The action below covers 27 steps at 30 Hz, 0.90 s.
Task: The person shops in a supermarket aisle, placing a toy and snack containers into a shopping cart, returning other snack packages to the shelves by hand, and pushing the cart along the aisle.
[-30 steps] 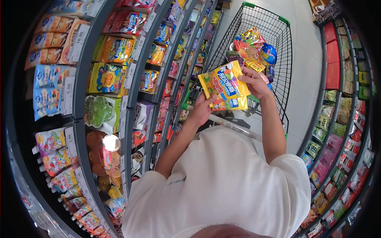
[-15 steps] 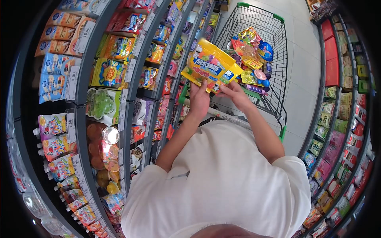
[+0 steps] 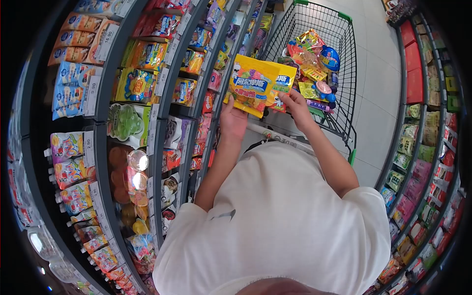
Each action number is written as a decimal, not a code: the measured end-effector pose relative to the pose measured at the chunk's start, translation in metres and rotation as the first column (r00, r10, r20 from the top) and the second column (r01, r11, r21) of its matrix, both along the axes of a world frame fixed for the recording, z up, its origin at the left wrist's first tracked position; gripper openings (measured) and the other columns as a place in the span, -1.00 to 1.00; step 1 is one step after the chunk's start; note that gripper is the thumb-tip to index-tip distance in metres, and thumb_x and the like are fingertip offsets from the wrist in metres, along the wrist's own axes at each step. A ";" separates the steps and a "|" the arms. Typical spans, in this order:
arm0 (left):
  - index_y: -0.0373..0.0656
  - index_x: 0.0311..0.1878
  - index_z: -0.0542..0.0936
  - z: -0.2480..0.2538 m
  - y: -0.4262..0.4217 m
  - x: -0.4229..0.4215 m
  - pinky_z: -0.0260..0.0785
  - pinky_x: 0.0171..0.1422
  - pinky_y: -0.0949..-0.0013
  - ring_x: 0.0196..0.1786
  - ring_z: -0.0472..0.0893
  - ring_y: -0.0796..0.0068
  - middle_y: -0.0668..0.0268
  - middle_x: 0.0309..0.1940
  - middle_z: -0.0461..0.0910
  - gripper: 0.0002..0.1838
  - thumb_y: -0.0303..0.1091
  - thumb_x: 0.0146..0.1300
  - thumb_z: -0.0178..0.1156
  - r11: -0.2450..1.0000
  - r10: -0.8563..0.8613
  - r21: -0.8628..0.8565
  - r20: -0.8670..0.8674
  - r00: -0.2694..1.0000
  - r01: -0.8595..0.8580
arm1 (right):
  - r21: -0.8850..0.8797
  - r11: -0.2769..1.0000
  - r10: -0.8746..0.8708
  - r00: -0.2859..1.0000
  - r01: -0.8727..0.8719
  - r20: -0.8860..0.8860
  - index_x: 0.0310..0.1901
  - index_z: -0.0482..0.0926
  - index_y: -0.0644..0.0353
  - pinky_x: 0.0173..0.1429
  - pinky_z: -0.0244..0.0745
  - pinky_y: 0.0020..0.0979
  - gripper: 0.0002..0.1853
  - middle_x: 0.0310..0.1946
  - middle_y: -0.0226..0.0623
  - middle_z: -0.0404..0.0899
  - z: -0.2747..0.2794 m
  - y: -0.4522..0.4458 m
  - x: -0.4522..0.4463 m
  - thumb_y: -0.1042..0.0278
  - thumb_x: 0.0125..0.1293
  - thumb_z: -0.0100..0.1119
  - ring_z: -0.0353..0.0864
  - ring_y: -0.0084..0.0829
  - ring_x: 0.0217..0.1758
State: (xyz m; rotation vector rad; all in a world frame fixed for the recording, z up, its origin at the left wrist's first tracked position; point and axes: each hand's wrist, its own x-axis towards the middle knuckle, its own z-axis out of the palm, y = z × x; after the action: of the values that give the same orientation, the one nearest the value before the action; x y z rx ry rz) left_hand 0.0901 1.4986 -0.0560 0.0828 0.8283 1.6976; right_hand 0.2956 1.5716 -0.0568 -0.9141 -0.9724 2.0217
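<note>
Two yellow candy bags with blue-and-white lettering are held up in front of my chest. The nearer candy bag [image 3: 251, 86] is gripped at its lower left edge by my left hand [image 3: 233, 119], with the thumb on its front. Partly behind it is the second candy bag [image 3: 285, 73], its left portion covered. My right hand [image 3: 297, 108] pinches this second bag at its lower right edge. Both bags are tilted with their printed fronts facing me.
A green-trimmed wire shopping cart [image 3: 350, 42] stands ahead, with colourful candy packages [image 3: 309, 56] and a blue package [image 3: 329, 59] inside. Its handle [image 3: 278, 135] is close to my body. Stocked snack shelves [image 3: 101, 162] line the left, and more shelves [image 3: 410, 132] line the right.
The two bags have shifted from overlapping at a slant to a more upright, fanned-out position. My right hand has moved slightly up and right, now pinching the rear bag's edge.
</note>
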 end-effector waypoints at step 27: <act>-0.14 0.26 0.51 -0.007 -0.047 0.002 0.46 0.39 0.23 0.28 0.58 0.35 0.25 0.21 0.61 -0.69 -0.35 0.52 0.09 1.000 -0.001 0.004 0.207 0.978 0.000 | 0.019 0.999 -0.038 0.999 0.038 0.000 0.29 0.36 0.28 0.26 0.56 -0.37 -0.44 0.14 -0.23 0.62 -0.046 -0.056 0.040 0.64 0.28 0.30 0.66 -0.43 0.13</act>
State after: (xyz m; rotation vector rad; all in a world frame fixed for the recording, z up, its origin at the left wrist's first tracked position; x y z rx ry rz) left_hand 0.0921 1.4515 -0.0626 -0.0894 0.6687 1.6748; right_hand 0.3354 1.5160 -0.1031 -0.9166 -0.9661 1.9778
